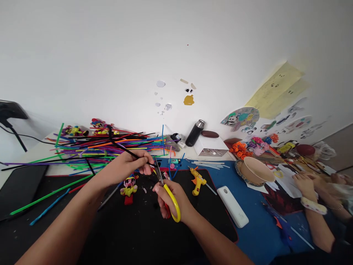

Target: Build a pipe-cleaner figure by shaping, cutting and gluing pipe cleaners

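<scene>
Two hands: both gripping, the right hand [180, 198] lower and nearer the body, the left hand [131, 162] a little farther out.
Scissors: yellow and red handles inside the right hand's curled fingers; the scissors [159, 177] point away from the person, tipped slightly left.
Black pipe cleaner: pinched in the left fingertips; the black pipe cleaner [121, 146] slants from far left down to near right, its near end ahead of the right hand, at the blades.
Crossing: stem and blades run at an angle to each other; whether the stem sits between the blades or behind them, I cannot tell.
Black mat: under both hands, the black mat [124, 232] carries a small figure [128, 190] below the left hand.
Glue gun: yellow, right of the scissors, the glue gun [198, 181] lies apart from both hands.
Pile: beyond the left hand, many coloured pipe cleaners [96, 146].
Bottle: farther back, a dark bottle [194, 134] leans near the wall [124, 66].
</scene>
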### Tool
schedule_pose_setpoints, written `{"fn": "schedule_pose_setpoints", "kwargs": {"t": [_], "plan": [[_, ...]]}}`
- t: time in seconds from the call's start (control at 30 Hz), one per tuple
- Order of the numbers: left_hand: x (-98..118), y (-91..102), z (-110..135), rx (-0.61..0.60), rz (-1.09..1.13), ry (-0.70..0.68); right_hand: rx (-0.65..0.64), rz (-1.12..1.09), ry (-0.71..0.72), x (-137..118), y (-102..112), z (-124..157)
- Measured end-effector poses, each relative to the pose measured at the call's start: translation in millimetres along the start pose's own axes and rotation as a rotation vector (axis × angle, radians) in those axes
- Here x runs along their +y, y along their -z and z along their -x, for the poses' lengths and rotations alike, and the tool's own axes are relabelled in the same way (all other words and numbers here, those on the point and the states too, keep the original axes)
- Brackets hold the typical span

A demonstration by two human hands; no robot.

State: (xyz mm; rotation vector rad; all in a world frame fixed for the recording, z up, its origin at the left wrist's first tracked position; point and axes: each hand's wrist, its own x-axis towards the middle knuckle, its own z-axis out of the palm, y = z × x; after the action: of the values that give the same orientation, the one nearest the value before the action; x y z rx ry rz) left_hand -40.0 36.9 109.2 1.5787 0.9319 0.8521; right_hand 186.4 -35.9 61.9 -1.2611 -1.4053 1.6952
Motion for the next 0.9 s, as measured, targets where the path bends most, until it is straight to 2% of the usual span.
{"fn": "schedule_pose_setpoints", "kwargs": {"t": [0.2,0.47,0.67,0.77,0.9], "plan": [[-10,-8.7,-10,-0.032,-0.038,0.061,-0.02,-0.052,-0.084,17,2,-3],[-36,-17.3,-22,-0.063,-0.095,0.174,0.0,-0.148,-0.173,31,2,-1],[-36,-9.8,-22,0.01,-0.163,0.138,0.032,-0.224,-0.183,33,10,3],[-37,-3.0,-23,0.138,-0.369,0.142,0.064,-0.186,-0.122,28,20,4],[-41,3.8,-23,0.361,-0.892,0.208,0.17,-0.022,-0.036,25,43,2]]}}
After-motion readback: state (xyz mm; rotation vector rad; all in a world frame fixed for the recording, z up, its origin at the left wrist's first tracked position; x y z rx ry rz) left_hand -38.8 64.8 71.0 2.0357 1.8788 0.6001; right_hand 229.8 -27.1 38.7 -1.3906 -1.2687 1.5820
